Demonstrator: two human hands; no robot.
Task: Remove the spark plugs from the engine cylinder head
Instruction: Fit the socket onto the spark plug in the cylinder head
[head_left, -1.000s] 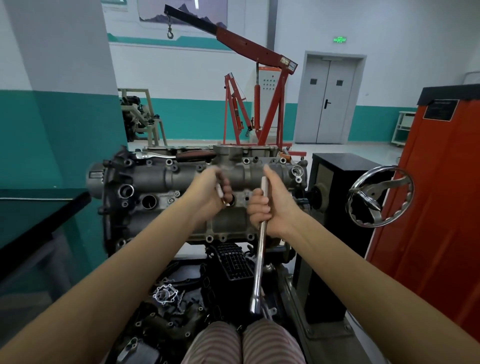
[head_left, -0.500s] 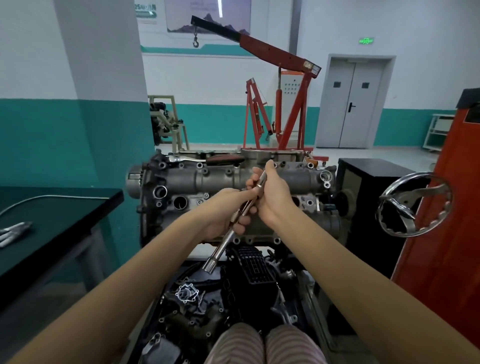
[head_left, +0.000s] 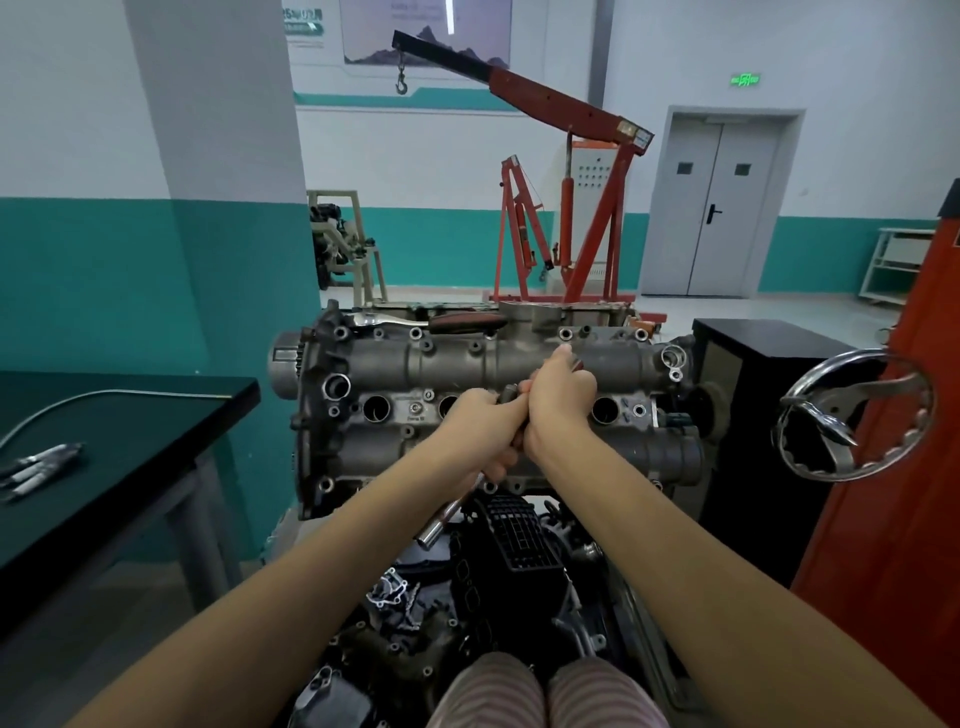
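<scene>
Both hands meet in front of the engine cylinder head (head_left: 483, 364), clasped on one long chrome wrench (head_left: 441, 525). The left hand (head_left: 480, 431) curls round the shaft lower down, and the right hand (head_left: 558, 400) grips it just above, thumb up, the two touching each other. The free end of the wrench slants down and to the left below the left hand; its upper end is hidden behind the fingers, so I cannot tell what it engages. The cylinder head stands on its side directly behind the hands, with a row of round plug wells: one open well (head_left: 376, 408) shows to the left of the left hand and another (head_left: 604, 409) to the right of the right hand. No spark plug itself is plainly visible. A ratchet handle (head_left: 415, 322) lies along the top edge of the head, above the hands. Far to the left of the hands a dark desk (head_left: 130, 441) carries a few slim metal tools (head_left: 36, 467). To the right stands a chrome handwheel (head_left: 852, 415), and behind the engine a red hoist (head_left: 571, 208).
</scene>
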